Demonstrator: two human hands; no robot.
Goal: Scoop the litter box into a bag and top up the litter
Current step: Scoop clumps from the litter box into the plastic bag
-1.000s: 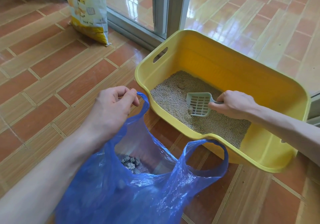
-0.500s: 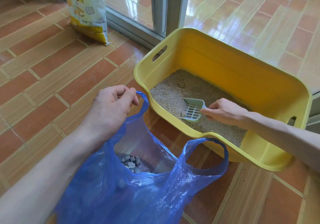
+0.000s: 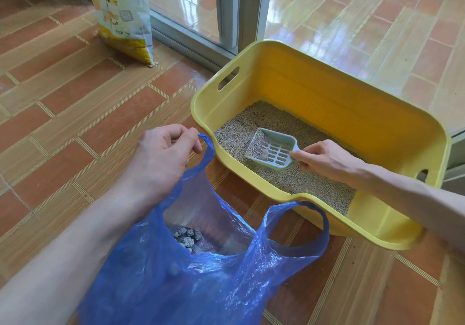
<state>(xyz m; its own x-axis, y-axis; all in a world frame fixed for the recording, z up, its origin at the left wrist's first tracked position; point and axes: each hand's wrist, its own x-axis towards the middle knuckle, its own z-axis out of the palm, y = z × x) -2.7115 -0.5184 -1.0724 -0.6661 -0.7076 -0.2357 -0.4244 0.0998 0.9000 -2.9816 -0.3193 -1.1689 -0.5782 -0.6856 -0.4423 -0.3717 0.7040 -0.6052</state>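
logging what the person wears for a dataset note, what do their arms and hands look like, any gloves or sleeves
Both are bare. The left hand and the right hand wear no gloves, and no ring, watch or bracelet shows. Both forearms are uncovered right to the picture's edge, so no sleeve is in view.
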